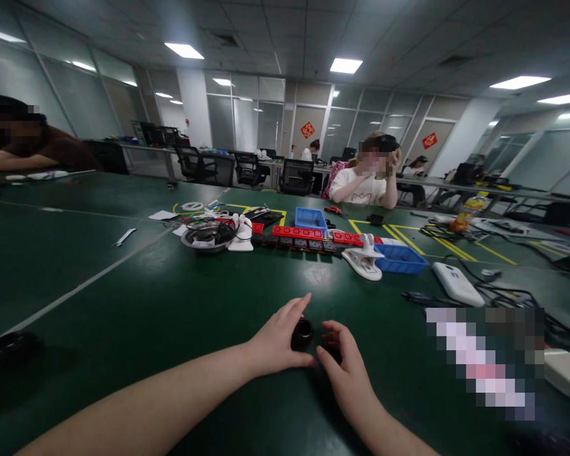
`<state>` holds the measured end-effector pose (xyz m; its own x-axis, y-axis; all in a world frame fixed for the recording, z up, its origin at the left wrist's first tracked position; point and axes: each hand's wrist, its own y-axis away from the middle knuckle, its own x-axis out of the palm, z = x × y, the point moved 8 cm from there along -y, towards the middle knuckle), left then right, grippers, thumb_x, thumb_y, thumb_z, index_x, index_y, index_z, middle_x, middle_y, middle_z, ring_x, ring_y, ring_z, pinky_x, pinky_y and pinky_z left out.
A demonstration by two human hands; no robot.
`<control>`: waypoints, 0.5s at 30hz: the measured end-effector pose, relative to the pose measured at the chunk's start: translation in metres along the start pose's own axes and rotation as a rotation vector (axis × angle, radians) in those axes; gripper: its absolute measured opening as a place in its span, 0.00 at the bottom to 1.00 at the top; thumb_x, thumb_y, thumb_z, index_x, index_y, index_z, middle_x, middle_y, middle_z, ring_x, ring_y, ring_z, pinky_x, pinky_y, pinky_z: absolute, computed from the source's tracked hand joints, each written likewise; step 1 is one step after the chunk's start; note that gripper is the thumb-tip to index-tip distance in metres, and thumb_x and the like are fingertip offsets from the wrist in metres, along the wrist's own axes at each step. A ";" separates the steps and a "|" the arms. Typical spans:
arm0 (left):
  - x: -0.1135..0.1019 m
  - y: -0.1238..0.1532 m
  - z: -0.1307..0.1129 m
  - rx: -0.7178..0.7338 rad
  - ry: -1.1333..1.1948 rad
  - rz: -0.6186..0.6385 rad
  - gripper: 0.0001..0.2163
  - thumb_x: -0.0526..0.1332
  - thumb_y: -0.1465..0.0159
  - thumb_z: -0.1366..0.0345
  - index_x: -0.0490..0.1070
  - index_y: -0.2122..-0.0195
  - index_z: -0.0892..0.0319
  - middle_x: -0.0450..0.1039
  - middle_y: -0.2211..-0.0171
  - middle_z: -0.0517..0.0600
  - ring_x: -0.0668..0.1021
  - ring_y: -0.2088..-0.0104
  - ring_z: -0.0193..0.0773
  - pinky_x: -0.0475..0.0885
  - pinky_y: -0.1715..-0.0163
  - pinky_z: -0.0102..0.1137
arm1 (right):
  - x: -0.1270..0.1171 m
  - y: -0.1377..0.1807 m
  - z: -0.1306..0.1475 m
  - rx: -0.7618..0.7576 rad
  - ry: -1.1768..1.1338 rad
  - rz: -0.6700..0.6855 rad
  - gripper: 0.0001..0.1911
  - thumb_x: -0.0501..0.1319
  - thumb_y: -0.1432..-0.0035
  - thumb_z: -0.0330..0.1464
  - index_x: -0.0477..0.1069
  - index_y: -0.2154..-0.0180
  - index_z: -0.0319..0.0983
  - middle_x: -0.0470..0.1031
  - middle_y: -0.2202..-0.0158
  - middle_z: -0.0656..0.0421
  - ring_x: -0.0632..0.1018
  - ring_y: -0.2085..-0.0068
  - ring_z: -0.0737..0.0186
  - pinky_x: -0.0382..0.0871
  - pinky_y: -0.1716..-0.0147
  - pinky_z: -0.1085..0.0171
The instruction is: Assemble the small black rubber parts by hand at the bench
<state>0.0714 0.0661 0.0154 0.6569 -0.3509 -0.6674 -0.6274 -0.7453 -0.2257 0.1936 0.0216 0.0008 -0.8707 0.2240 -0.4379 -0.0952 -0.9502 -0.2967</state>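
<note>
A small round black part (303, 333) sits on the dark green table (161, 304) between my two hands. My left hand (278, 342) curls round its left side, thumb under it and fingers arched over the top. My right hand (342, 361) comes in from the right with fingers bent, its fingertips close to the part and over a second dark piece that I cannot make out. Both forearms reach in from the bottom edge.
Farther back lie red and black blocks in a row (308, 237), two blue trays (401, 258), white clamps (363, 258), a metal bowl with cables (208, 236) and a white device (456, 283). Other people sit at the far side and at the left.
</note>
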 end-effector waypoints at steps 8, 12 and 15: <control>-0.008 -0.004 0.010 -0.036 -0.138 0.161 0.49 0.67 0.56 0.48 0.43 0.38 0.59 0.52 0.40 0.59 0.54 0.40 0.53 0.40 0.44 0.56 | 0.007 -0.002 -0.008 0.069 0.000 0.018 0.18 0.54 0.47 0.36 0.61 0.54 0.39 0.66 0.55 0.52 0.70 0.56 0.55 0.65 0.55 0.52; -0.007 -0.004 0.015 -0.004 -0.192 0.159 0.30 0.66 0.54 0.48 0.66 0.51 0.56 0.61 0.46 0.57 0.60 0.43 0.52 0.41 0.44 0.57 | 0.007 -0.009 0.001 0.107 0.063 0.079 0.19 0.53 0.48 0.37 0.61 0.55 0.38 0.68 0.58 0.51 0.71 0.58 0.54 0.67 0.57 0.52; -0.005 -0.004 0.016 -0.004 -0.175 0.147 0.27 0.66 0.53 0.48 0.69 0.55 0.57 0.63 0.47 0.55 0.61 0.44 0.50 0.45 0.43 0.53 | 0.009 -0.018 0.029 -0.023 0.225 0.162 0.20 0.53 0.46 0.38 0.61 0.52 0.38 0.67 0.54 0.51 0.69 0.54 0.53 0.65 0.54 0.51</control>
<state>0.0639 0.0806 0.0084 0.4757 -0.3527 -0.8058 -0.7092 -0.6957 -0.1142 0.1729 0.0348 0.0272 -0.7442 0.1140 -0.6581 0.0501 -0.9730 -0.2253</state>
